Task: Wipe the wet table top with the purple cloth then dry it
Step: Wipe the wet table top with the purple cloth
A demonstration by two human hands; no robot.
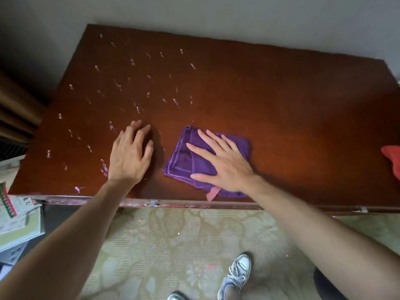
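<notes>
Folded purple cloth near the front edge of a dark wooden table top, right hand pressed flat on it, left hand resting just left, water droplets scattered far left, red cloth at right edge

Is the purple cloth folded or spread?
Folded: the purple terry cloth shows stacked layered edges under the flat right hand.

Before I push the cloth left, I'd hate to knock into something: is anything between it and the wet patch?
Only your left hand, resting flat on the table just left of the cloth, between it and the droplets. Your right hand presses the cloth. Nothing else stands there.
</notes>
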